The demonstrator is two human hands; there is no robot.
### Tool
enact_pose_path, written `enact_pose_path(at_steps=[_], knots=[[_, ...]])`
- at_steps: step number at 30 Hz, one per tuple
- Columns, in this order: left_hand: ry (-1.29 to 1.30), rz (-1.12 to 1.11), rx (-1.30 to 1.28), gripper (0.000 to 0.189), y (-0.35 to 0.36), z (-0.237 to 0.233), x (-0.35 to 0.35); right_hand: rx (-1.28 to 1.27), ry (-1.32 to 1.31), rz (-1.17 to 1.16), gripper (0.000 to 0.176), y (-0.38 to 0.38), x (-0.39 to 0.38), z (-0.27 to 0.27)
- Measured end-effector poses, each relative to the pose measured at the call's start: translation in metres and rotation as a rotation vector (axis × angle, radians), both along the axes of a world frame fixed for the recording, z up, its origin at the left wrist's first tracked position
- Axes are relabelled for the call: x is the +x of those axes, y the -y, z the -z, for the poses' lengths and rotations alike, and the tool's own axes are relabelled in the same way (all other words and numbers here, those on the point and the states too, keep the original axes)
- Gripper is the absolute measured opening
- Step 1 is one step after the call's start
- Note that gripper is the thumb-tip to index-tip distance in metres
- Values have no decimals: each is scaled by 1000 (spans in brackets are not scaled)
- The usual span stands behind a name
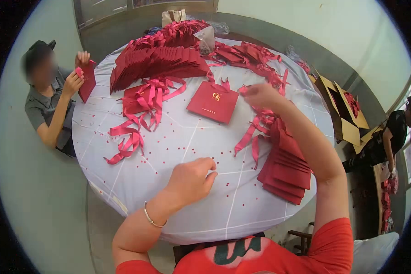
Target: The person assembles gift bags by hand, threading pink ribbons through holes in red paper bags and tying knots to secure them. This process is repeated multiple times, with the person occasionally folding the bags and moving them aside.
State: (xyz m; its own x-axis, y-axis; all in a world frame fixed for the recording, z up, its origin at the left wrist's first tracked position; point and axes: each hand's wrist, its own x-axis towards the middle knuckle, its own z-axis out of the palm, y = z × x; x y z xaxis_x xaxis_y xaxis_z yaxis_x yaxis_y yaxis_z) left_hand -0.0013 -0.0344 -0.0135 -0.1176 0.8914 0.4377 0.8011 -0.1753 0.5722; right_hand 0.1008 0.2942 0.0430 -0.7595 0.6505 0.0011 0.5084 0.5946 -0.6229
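A red paper gift bag with a gold emblem lies on the white tablecloth in front of me, a short pink ribbon loop at its top edge. Just right of it, my right hand is closed at the fingertips, with a bit of pink ribbon showing there. My left hand, with a bracelet on the wrist, hovers over the near part of the table. Its fingers curl loosely, thumb and index finger slightly apart, and nothing shows between them. Below my right forearm, a fanned stack of red bags carries pink ribbons.
A long row of red bags stands at the back left, more bags lie back right. Loose pink ribbons and small red dots lie across the tablecloth. A co-worker at left holds a red bag. Cardboard boxes stand right.
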Motion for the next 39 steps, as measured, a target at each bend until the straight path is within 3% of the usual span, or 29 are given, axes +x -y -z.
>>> enact_pose_path(at_steps=[4, 8, 10, 18, 20, 24, 27, 29, 33, 39], knots=[[-65, 46, -109, 13, -1, 9, 3, 222, 289, -379, 49, 33, 34, 17], [-68, 36, -150, 13, -4, 9, 6, 422, 459, -414, 50, 78, 46, 17], [-87, 35, -145, 14, -5, 11, 6, 486, 470, -429, 42, 79, 46, 24], [-127, 28, -137, 15, -3, 14, 10, 314, 509, -369, 45, 42, 16, 25], [-152, 26, -151, 14, -2, 14, 11, 400, 238, -263, 39, 29, 5, 32], [-181, 13, -196, 15, -2, 14, 14, 362, 185, -146, 37, 23, -34, 24], [-188, 20, -209, 16, -1, 14, 14, 471, 117, -74, 36, 24, -60, 34], [-183, 31, -213, 16, -1, 14, 13, 729, -39, -137, 30, 18, -76, 60], [-157, 37, -223, 16, -2, 13, 9, 711, 162, -34, 37, 21, -88, 82], [-159, 34, -219, 16, -1, 14, 10, 674, 196, -121, 46, 14, -88, 74]])
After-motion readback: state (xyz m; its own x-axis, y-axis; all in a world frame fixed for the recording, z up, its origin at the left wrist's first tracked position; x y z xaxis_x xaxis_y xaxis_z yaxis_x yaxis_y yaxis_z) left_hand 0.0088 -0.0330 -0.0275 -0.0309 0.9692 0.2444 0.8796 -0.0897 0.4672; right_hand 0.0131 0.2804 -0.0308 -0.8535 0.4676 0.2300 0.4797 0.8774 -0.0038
